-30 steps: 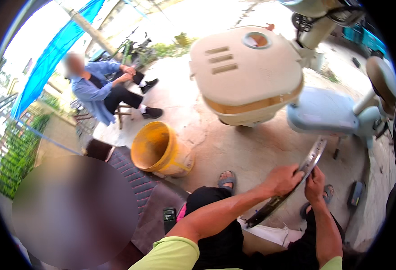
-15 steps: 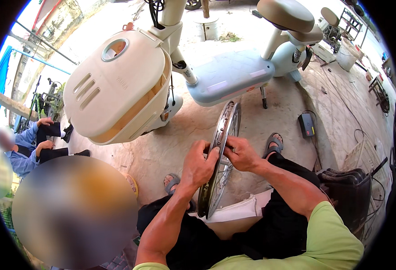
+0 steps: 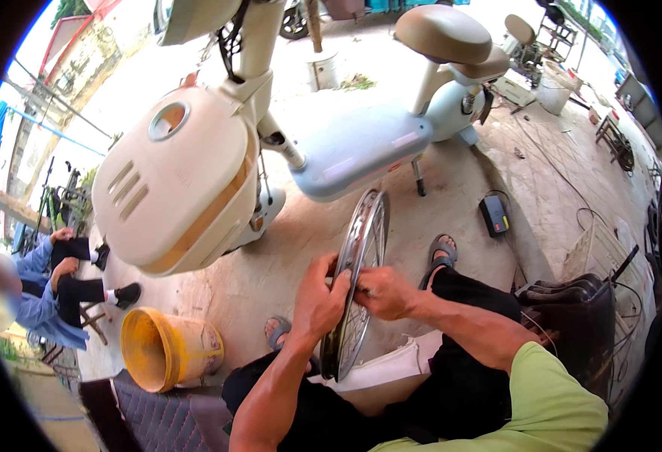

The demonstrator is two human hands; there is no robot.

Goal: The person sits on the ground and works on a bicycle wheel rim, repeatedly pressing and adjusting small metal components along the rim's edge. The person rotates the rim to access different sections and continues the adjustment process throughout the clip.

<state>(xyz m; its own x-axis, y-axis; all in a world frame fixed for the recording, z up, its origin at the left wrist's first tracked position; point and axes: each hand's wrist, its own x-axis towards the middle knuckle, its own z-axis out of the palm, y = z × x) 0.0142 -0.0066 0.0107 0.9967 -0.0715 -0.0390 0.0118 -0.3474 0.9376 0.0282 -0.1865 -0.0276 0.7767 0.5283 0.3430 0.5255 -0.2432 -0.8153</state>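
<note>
A bare metal spoked wheel (image 3: 367, 218) with no tyre stands tilted upright between my knees, its lower edge by a white cloth or sack (image 3: 402, 360) over my lap. My left hand (image 3: 320, 300) is wrapped round the near left side of the rim, thumb on its outer face. On the spoke side, my right hand (image 3: 385, 292) is closed with its fingertips against the wheel, just inside the rim. What those fingertips pinch, whether a spoke or a small part, is hidden.
A cream and light-blue electric scooter (image 3: 361, 162) stands ahead. Left are a yellow bucket (image 3: 210, 348), quilted padding (image 3: 161, 410) and a seated person (image 3: 41, 275). To the right lie a black charger-like box (image 3: 494, 215) with its cord and a dark bag-like thing (image 3: 572, 316).
My view has shifted, so the scooter sits further left and the yellow bucket shows where a blur was. Both hands stay on the wheel; the right hand's fingers have curled in more.
</note>
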